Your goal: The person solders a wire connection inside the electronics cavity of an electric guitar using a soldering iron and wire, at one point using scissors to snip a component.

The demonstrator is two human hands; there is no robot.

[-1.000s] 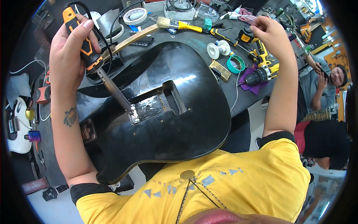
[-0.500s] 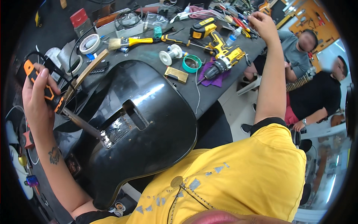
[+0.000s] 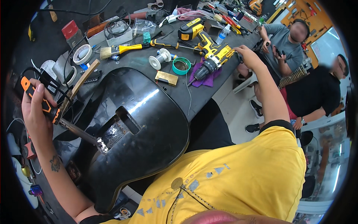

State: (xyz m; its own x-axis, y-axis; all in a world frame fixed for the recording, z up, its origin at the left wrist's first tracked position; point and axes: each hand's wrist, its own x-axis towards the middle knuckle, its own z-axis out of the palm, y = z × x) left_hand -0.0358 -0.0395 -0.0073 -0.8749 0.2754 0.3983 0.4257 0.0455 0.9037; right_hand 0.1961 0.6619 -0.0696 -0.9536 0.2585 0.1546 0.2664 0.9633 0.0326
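Change record: right hand brought down to the cordless drill; view swung right.

Right hand (image 3: 248,56): a second ago raised over the far tools at the bench's back edge, half a second ago still stretched out high; now lowered to the rear of the yellow-and-black cordless drill (image 3: 210,59) on the purple cloth (image 3: 203,76), fingers at its handle end, grip not clear. Left hand (image 3: 35,112): with the orange-handled soldering iron (image 3: 46,106), carried from the upper middle of the picture to its left edge. Black guitar body (image 3: 149,123): now sits lower left. Two seated people (image 3: 298,59): more fully in view at right.
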